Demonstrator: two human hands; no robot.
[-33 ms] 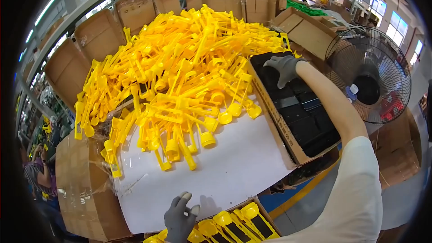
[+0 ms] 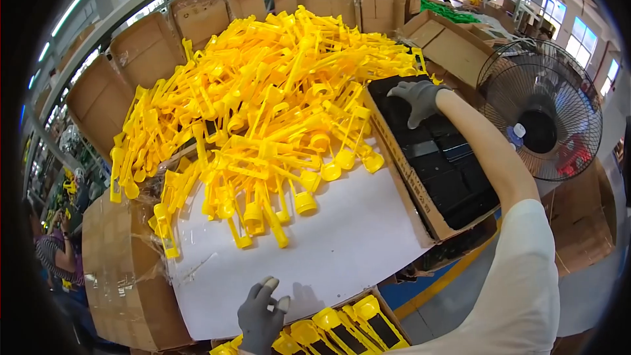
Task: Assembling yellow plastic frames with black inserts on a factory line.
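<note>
Both of my hands wear grey gloves with paler fingertips. My right hand point(image 2: 419, 100) reaches over the far end of a cardboard box point(image 2: 413, 187) of flat black pieces point(image 2: 439, 169). Its thumb is spread away from the fingers, which rest on or just above the black pieces; nothing shows in its grasp. Low in the view, my left hand point(image 2: 261, 315) hovers by the table's near edge, fingers half bent and apart, holding nothing. Beside it, a carton holds a row of yellow plastic parts point(image 2: 338, 329) with black inserts. A big heap of loose yellow plastic parts point(image 2: 276, 92) covers the far table.
The white tabletop point(image 2: 315, 250) lies between the heap and me. Upright cardboard flaps point(image 2: 146, 49) wall the back and left. A black-caged fan point(image 2: 539, 112) stands right of the black pieces' box, near my right forearm. Other people work farther off, one beside green parts point(image 2: 450, 12).
</note>
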